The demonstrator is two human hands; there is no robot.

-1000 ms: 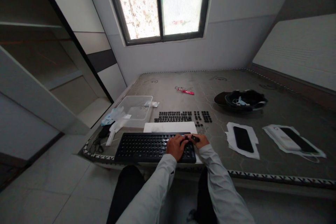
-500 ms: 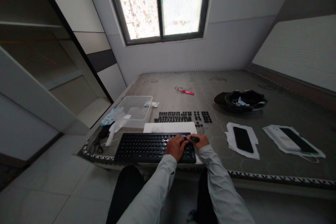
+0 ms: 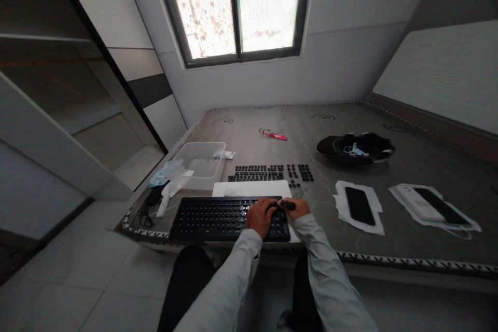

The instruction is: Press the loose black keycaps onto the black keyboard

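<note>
A black keyboard (image 3: 218, 217) lies in front of me, its front edge near the mattress edge, with bare key positions showing across much of it. Over its right part, my left hand (image 3: 260, 216) rests with curled fingers close to the tip of a tool; whatever they pinch is hidden. My right hand (image 3: 299, 208) is closed around a dark-handled tool (image 3: 288, 205), which points left toward the left fingers. The tool's working end is too small to make out. Behind the keyboard, loose black keycaps (image 3: 259, 173) are laid out in rows, with a smaller group (image 3: 305, 172) to their right.
A white sheet or board (image 3: 268, 188) lies partly under the keyboard. At left are a clear plastic bin (image 3: 200, 166), plastic wrapping (image 3: 181, 181) and a dark cable (image 3: 144, 216). A red packet (image 3: 275, 136), a black cap (image 3: 358, 149) and phones on white sheets (image 3: 360, 206) lie farther out.
My right hand and the tool have shifted very slightly, and the left fingertips have moved a little at the keyboard. Everything else stays in place, apart from a slight camera shift.
</note>
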